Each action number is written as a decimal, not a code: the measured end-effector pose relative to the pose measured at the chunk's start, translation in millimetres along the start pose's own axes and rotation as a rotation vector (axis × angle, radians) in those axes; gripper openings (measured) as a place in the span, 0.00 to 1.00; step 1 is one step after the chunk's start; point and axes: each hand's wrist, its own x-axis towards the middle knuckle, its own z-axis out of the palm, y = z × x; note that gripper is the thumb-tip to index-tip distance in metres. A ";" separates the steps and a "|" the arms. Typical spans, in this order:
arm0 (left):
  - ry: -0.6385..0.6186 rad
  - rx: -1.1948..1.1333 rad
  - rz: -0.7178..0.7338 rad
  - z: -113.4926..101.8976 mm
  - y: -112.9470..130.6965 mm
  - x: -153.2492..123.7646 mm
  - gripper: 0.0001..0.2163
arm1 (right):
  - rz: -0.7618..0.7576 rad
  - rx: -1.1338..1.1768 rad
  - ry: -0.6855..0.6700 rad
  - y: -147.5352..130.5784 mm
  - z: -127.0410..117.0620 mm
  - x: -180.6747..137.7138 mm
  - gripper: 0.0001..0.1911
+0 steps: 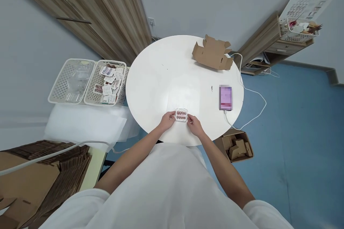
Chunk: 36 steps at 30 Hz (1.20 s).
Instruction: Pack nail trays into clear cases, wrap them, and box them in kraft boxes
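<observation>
A small clear case of press-on nails [181, 115], with two rows of reddish oval pieces, is at the near edge of the round white table [150, 89]. My left hand [167, 121] grips its left side, thumb and fingers closed on the edge. On the opposite side, my right hand [195, 125] pinches the right edge. The case faces up between both hands, at or just above the tabletop; I cannot tell which.
An open cardboard box [213, 53] and a phone [225, 97] on a white cable are on the table. Left stand a basket of nail cards [109, 86] and a basket of clear cases [73, 82]. Flattened cartons [29, 182] lie lower left; a carton of cardboard pieces [238, 146] is right.
</observation>
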 end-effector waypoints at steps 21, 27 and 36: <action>-0.229 0.632 0.472 -18.5 -29.7 -32.5 0.13 | -0.283 -0.639 0.006 4.5 9.2 -39.5 0.11; -0.270 0.756 0.541 -22.6 -34.5 -32.7 0.11 | -0.292 -0.775 0.029 3.2 22.3 -34.7 0.07; -0.255 0.861 0.612 -35.3 -40.0 -40.9 0.08 | -0.245 -0.747 0.085 -5.6 40.9 -52.4 0.10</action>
